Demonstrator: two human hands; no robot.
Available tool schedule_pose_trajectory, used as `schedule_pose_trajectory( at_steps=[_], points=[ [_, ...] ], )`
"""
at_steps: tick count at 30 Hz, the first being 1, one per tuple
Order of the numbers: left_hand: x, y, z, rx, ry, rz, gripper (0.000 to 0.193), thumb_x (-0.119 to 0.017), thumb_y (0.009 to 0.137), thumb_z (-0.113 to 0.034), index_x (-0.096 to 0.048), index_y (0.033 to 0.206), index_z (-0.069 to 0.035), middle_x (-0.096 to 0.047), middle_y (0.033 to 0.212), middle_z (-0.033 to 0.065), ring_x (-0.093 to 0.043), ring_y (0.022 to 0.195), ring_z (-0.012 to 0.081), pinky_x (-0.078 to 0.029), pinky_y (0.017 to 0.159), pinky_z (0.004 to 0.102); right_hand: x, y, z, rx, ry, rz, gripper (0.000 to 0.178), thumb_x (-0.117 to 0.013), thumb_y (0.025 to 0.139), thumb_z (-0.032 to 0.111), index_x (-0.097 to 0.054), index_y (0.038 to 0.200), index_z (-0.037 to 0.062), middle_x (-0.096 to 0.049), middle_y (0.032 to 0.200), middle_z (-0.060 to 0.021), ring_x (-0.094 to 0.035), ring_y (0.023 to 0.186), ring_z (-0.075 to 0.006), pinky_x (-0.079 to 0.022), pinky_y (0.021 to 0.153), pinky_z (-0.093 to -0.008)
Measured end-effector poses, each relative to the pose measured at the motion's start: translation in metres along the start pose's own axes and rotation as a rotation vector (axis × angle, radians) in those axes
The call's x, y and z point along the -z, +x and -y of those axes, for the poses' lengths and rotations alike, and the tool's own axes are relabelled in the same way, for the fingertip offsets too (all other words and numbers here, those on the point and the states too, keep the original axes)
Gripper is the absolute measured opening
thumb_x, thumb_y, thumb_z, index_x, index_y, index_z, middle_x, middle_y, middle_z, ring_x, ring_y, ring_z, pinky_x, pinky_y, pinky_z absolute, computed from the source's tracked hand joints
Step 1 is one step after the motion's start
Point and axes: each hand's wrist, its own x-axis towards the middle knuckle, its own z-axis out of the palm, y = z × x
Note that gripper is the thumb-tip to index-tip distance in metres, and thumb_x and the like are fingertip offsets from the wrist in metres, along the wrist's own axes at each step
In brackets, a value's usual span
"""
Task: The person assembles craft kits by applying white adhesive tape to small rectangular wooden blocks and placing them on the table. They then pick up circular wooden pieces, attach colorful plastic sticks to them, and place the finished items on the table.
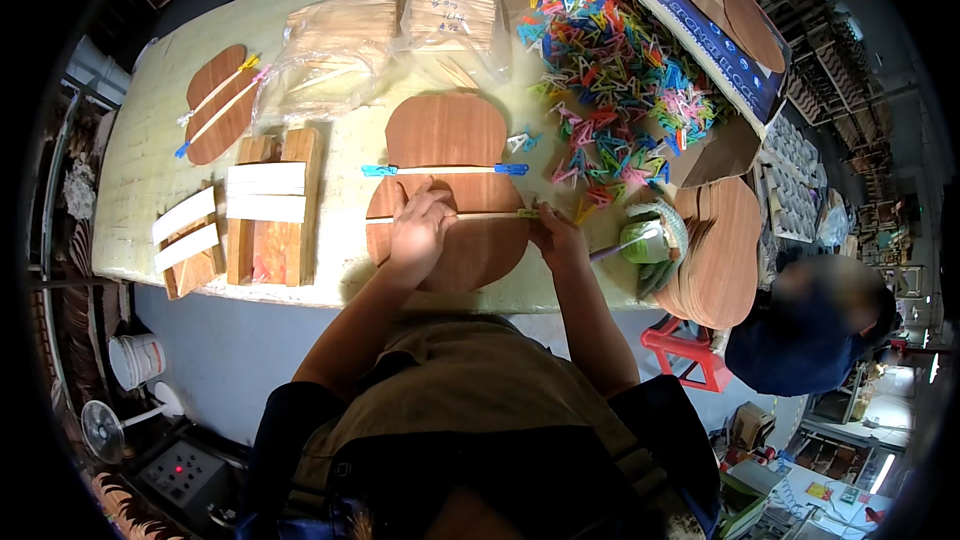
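Observation:
In front of me lies a thin brown ukulele-shaped wooden board [446,130]. A pale strip [440,171] crosses its waist, with a blue clothespin [379,170] at its left end and another blue clothespin [511,169] at its right. Lower down, a second pale wooden strip [490,215] runs across the board. My left hand [422,225] rests on this lower strip and the board, fingers extended. At the board's right edge, my right hand [556,237] pinches a yellow-green clothespin [527,213] at the strip's end; its fingertips are partly hidden.
Many colored clothespins [620,70] spill from a cardboard box [715,155]. Stacked boards [715,250] and a green glue pot [640,240] stand right. Wooden blocks [298,210], bagged strips [340,30] and a clipped board [220,100] lie left. A person [810,330] is at right.

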Motion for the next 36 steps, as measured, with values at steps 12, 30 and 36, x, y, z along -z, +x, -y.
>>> schedule_pose_trajectory(
  at_steps=[12,30,36],
  points=[
    [0.001,0.001,-0.003,0.009,-0.031,-0.002,0.007,-0.07,0.075,-0.011,-0.064,0.074,-0.009,-0.065,0.103,0.0052,-0.055,0.117,0.0302,-0.029,0.106,0.0552,-0.011,0.0,0.026,0.048,-0.51,-0.082,0.037,-0.053,0.095,0.033,-0.055,0.115,0.0012,-0.064,0.102,-0.0142,-0.064,0.091,-0.0253,-0.054,0.077,-0.0372],
    [0.003,-0.004,0.006,0.017,-0.059,-0.055,0.006,-0.071,0.075,-0.019,-0.068,0.077,-0.015,-0.064,0.108,-0.0008,-0.052,0.121,0.0271,-0.025,0.101,0.0551,-0.173,0.082,0.036,0.167,-0.621,0.619,0.022,-0.065,0.087,0.01,-0.065,0.108,0.0015,-0.061,0.081,-0.0003,-0.054,0.066,-0.0049,-0.042,0.056,-0.0171],
    [-0.013,-0.014,0.019,0.171,-0.332,-0.047,0.017,-0.062,0.082,-0.015,-0.067,0.096,-0.006,-0.063,0.108,0.0118,-0.056,0.106,0.0295,-0.038,0.095,0.0408,-0.261,0.089,-0.074,-0.172,-0.865,0.809,0.015,-0.069,0.081,0.002,-0.068,0.094,-0.0043,-0.064,0.075,-0.0063,-0.053,0.056,-0.0087,-0.042,0.049,-0.0217]
  ],
)
